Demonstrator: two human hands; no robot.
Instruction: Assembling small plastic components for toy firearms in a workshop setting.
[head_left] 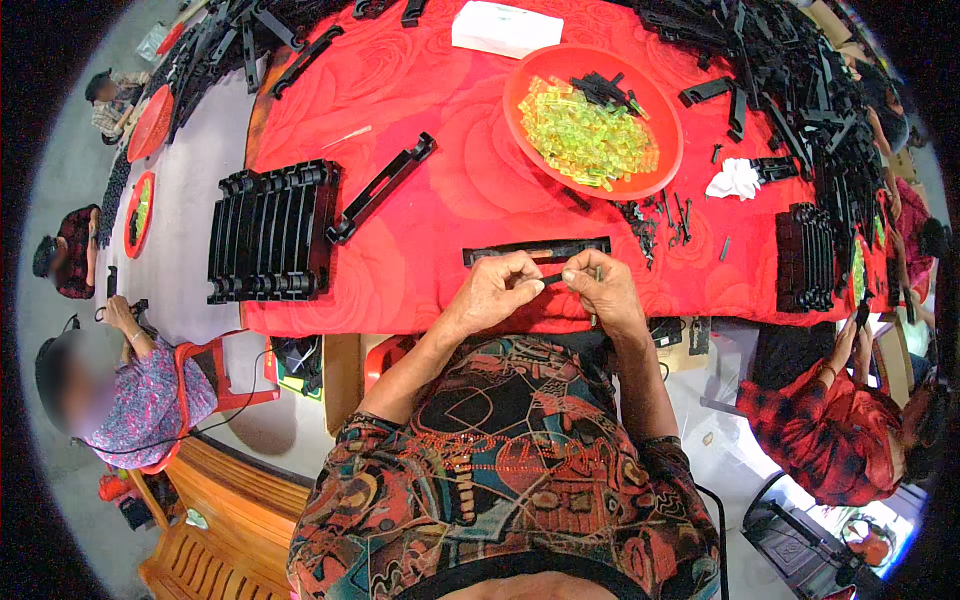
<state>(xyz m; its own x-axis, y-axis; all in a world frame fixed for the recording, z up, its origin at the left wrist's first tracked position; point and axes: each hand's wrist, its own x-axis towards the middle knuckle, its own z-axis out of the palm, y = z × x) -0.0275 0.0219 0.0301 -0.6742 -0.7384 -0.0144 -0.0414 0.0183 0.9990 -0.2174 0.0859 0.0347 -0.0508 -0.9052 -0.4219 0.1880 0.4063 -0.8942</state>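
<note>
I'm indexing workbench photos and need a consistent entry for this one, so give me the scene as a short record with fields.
Left hand: pinching a small dark piece
Right hand: pinching the same piece, from its right
Just beyond the hands: long black part on a red tablecloth
Farther off: red bowl with yellow-green pieces and small black pieces
Left side: row of black frames
Right side: crumpled white tissue
</note>
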